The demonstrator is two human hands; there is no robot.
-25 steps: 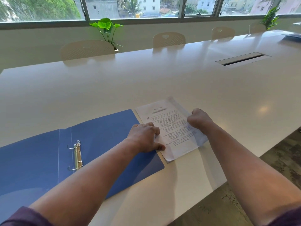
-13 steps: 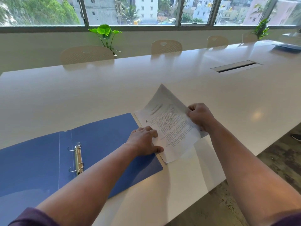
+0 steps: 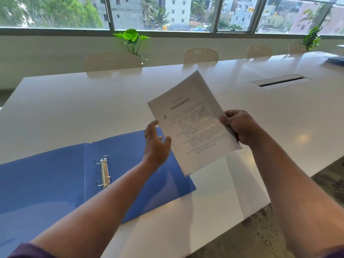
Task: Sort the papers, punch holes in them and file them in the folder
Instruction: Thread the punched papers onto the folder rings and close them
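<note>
One open blue folder [image 3: 55,183], one sheaf of papers [image 3: 193,125], two hands, four chairs, two plants, one counter [image 3: 93,101]

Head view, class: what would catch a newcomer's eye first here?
A printed sheaf of papers held up above the white table, gripped at its right edge by the right hand, with the left hand open at its left edge. Below left, a blue ring folder lies open, its metal rings agape.

You are looking down at a long white table [image 3: 74,112]. An open blue folder [image 3: 46,183] is lying flat near its front edge, its metal rings [image 3: 104,172] facing up. A slotted cable hatch [image 3: 281,81] is sitting flush in the top, farther right.
</note>
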